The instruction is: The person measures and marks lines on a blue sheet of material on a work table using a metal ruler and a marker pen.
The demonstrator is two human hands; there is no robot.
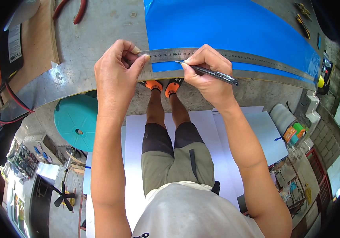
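A long metal ruler (pixel 253 59) lies along the near part of a bright blue sheet (pixel 225 27) on the grey metal table. My left hand (pixel 120 65) pinches the ruler's left end between thumb and fingertips, just past the sheet's left edge. In my right hand (pixel 209 67) is a black marker pen (pixel 217 75), held slanted. Its tip points left and rests right at the ruler's lower edge, over the blue sheet. The fingers of my right hand overlap part of the ruler.
Red-handled pliers (pixel 82 12) lie at the table's back left, beside a wooden board (pixel 37 43). A yellow-and-black cutter (pixel 302 25) is at the back right. Below the table's front edge stand a teal round stool (pixel 77 123) and large white sheets (pixel 132 158) on the floor.
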